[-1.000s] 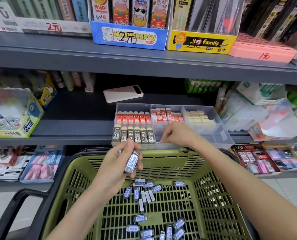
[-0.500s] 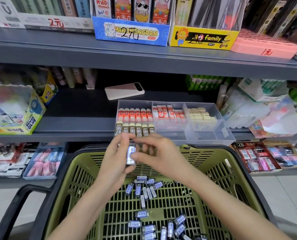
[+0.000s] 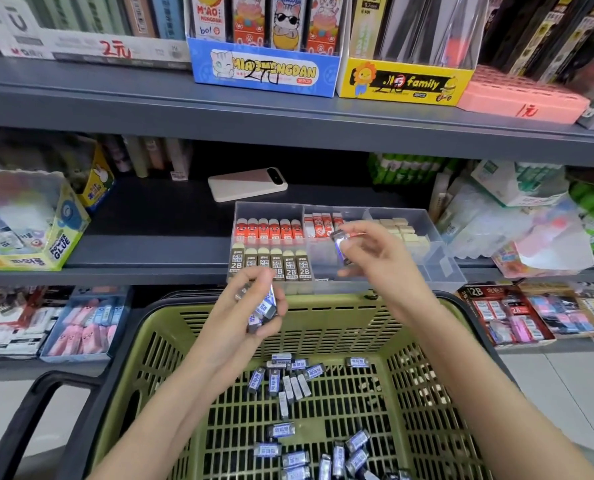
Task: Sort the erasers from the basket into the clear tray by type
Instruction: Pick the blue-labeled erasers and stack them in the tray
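Above clear tray (image 3: 441,271), right hand (image 3: 375,252) has carried eraser (image 3: 340,245) from left hand (image 3: 240,323).

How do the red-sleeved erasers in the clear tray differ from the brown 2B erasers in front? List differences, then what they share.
The red-sleeved erasers have red-orange sleeves; the 2B erasers have brown ones printed 2B. The red-sleeved erasers form the back row, the 2B erasers the front. The left hand hides part of the 2B erasers, none of the red-sleeved erasers. Both sit side by side at the clear tray's left end.
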Demonstrator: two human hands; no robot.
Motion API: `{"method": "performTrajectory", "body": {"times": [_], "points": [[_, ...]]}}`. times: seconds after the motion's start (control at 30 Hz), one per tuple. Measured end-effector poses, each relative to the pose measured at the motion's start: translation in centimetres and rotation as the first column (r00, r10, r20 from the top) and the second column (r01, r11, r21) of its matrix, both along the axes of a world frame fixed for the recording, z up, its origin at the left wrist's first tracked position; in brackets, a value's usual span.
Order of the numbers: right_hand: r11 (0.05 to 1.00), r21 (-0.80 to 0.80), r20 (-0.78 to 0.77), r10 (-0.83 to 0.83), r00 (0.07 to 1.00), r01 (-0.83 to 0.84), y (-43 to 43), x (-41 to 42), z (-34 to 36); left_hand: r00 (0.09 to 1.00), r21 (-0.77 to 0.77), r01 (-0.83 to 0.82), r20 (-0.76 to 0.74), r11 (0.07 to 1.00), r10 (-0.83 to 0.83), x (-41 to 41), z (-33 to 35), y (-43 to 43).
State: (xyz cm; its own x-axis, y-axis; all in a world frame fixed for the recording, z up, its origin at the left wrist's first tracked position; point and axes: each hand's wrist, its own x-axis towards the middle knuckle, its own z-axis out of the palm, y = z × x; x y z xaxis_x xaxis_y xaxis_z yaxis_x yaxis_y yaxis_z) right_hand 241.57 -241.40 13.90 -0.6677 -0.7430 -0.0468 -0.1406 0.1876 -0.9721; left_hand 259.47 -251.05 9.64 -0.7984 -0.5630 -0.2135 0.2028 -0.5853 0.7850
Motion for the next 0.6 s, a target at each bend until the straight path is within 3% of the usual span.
{"method": "performTrajectory", "body": {"times": [0.1, 0.2, 0.43, 0.6], "points": [[0.948, 0.315, -0.33, 0.161, 0.93, -0.053, -1.8, -2.7, -0.8, 0.99, 0.166, 0.105, -0.107, 0.981, -0.088, 0.0, -0.1, -0.1], [0.837, 0.54, -0.399, 0.345, 0.85, -0.086, -3.5, -3.1, -1.8, 0.969, 0.227, 0.193, -0.196, 0.955, -0.149, 0.1, -0.2, -0.3], [0.804, 0.582, -0.374, 0.398, 0.837, -0.122, -4.1, -3.0, -2.3, 0.971, 0.154, 0.206, -0.154, 0.966, -0.182, 0.4, 0.1, -0.5], [0.706, 0.705, -0.517, 0.458, 0.723, 0.057, -4.9, -2.5, -2.8, 0.99, 0.058, 0.134, -0.038, 0.989, -0.132, 0.3, 0.3, -0.3]]}}
